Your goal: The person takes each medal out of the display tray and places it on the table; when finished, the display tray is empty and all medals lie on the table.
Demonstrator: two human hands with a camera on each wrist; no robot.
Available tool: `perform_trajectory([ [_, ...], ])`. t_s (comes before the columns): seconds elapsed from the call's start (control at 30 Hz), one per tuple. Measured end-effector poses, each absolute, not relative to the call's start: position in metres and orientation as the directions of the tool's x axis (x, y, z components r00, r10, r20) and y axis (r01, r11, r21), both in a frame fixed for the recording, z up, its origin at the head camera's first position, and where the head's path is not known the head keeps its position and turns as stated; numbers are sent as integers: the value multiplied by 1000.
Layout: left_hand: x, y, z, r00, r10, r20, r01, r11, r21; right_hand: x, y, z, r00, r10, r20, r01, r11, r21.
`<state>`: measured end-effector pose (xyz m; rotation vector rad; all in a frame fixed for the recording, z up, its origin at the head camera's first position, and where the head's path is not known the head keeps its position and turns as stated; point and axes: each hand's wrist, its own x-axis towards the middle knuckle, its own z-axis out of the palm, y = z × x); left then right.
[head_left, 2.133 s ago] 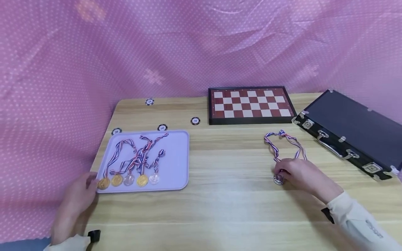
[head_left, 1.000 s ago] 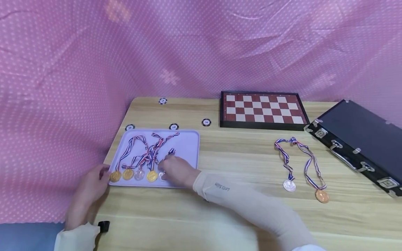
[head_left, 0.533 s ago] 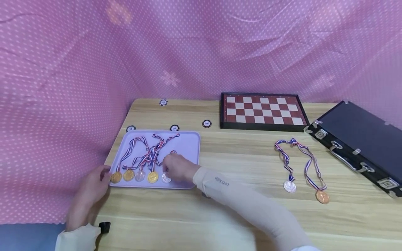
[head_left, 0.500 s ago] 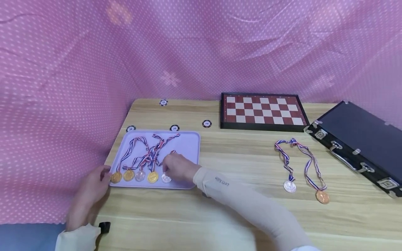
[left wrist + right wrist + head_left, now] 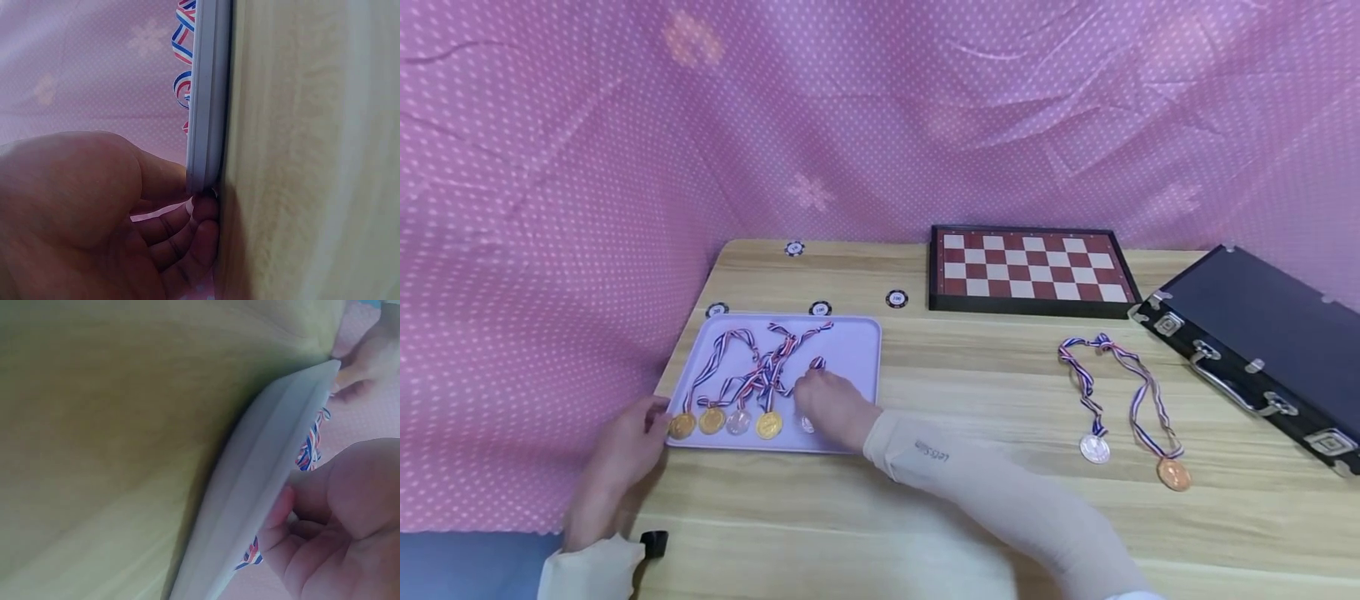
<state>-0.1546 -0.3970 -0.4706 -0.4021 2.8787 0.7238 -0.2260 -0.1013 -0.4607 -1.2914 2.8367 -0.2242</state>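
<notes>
A lavender tray (image 5: 863, 375) lies at the left of the table, bearing gold and silver medals in a row with tangled striped ribbons. My left hand (image 5: 628, 442) grips its front left corner; in the left wrist view the thumb lies at the rim and the fingers curl at the underside. Over the tray's right half, my right hand (image 5: 833, 407) pinches the rightmost silver medal (image 5: 807, 424), which it partly hides. Left of that medal lie a gold medal (image 5: 769, 425), a silver medal (image 5: 738, 422) and two more gold ones (image 5: 712, 420).
On the table's right lie a silver medal (image 5: 1094, 448) and a bronze-coloured medal (image 5: 1173, 474) with ribbons. A chessboard (image 5: 1030, 267) and a black case (image 5: 1262, 325) stand behind them. Several poker chips (image 5: 897, 298) lie behind the tray; a pink curtain (image 5: 850, 117) hangs at the back.
My right hand has left the silver medal on the table's right and come to the tray. The tray's rightmost silver medal has shifted slightly right. My left hand stays at the tray corner.
</notes>
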Motion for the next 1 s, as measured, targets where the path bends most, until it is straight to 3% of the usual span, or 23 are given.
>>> perform_trajectory([
  [0.17,-155,-395,-470,-947,-236,-217,-311,842,440,-225,-97,-460,-690,-722,36,-722,686,-85],
  [0.23,-155,-395,-470,-947,-234,-218,-310,841,443,-227,-93,-456,-698,-715,27,-709,686,-160],
  [0.37,-154,-395,-470,-958,-218,-185,-280,847,453,-234,-83,-448,-735,-678,2,-600,648,-469],
  [0.47,-153,-395,-469,-963,-210,-168,-265,850,455,-238,-76,-446,-769,-639,-18,-487,604,-631],
  [0.73,-153,-394,-469,-963,-215,-163,-266,856,442,-243,-52,-449,-771,-634,-62,-351,503,-790],
  [1.0,-152,-394,-469,-965,-213,-156,-261,854,450,-253,-4,-412,-790,-609,-64,-259,426,-867],
])
